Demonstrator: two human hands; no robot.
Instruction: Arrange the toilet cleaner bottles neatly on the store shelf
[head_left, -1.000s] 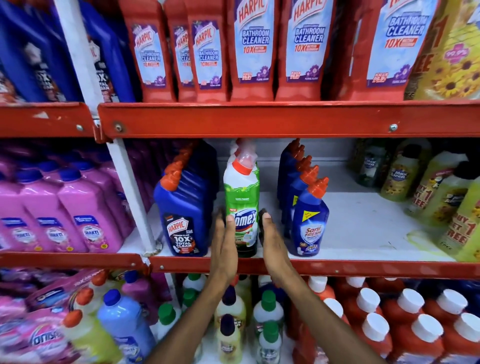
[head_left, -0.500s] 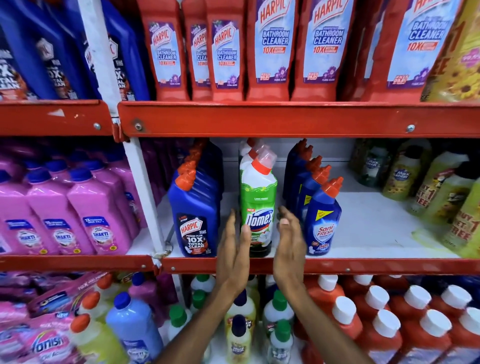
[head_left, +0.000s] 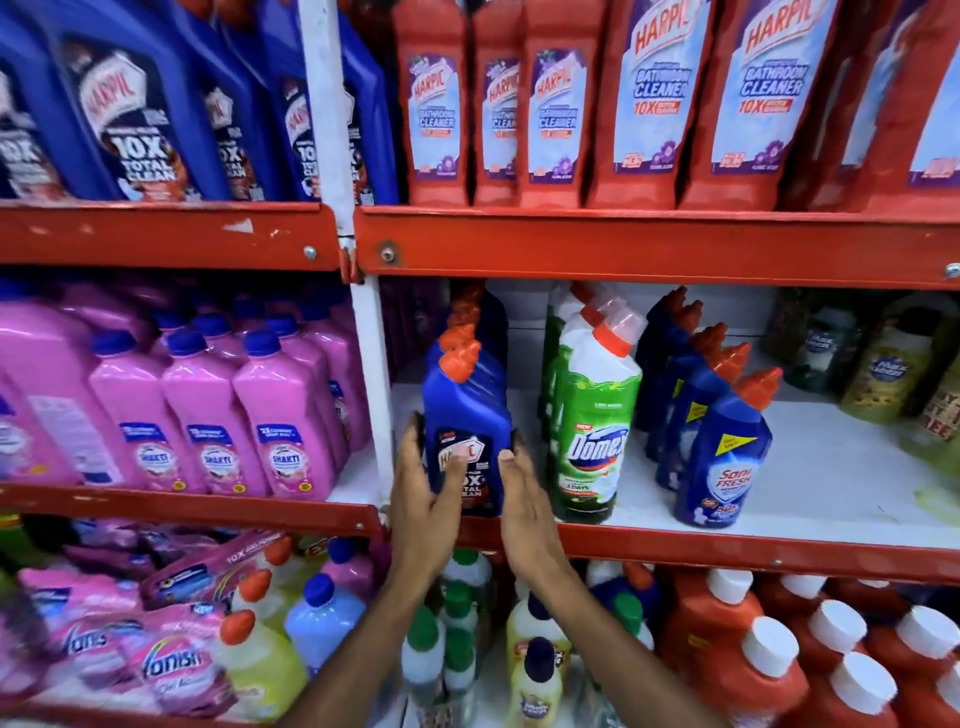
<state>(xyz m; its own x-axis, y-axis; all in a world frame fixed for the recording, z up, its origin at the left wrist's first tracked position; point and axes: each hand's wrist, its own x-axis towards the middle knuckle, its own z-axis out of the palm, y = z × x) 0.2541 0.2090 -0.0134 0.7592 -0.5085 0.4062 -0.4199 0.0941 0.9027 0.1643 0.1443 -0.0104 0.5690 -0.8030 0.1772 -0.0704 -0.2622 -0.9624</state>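
Observation:
A blue Harpic toilet cleaner bottle (head_left: 467, 415) with an orange cap stands upright at the front of its row on the middle shelf (head_left: 727, 540). My left hand (head_left: 423, 499) grips its left side and my right hand (head_left: 522, 499) presses its right side. Right beside it stands a row of green and white Domex bottles (head_left: 597, 415). Further right is a row of blue Sani Fresh bottles (head_left: 724, 457). More blue bottles line up behind the held one.
A white upright post (head_left: 371, 374) borders the blue row on the left, with pink Shakti bottles (head_left: 208, 415) beyond it. Yellow-green bottles (head_left: 883, 364) fill the shelf's right end. Red Harpic bottles (head_left: 649, 104) stand above; mixed bottles crowd the lower shelf.
Both hands left the green Domex bottle and moved left onto the front blue Harpic bottle. The camera view shifted closer and to the left.

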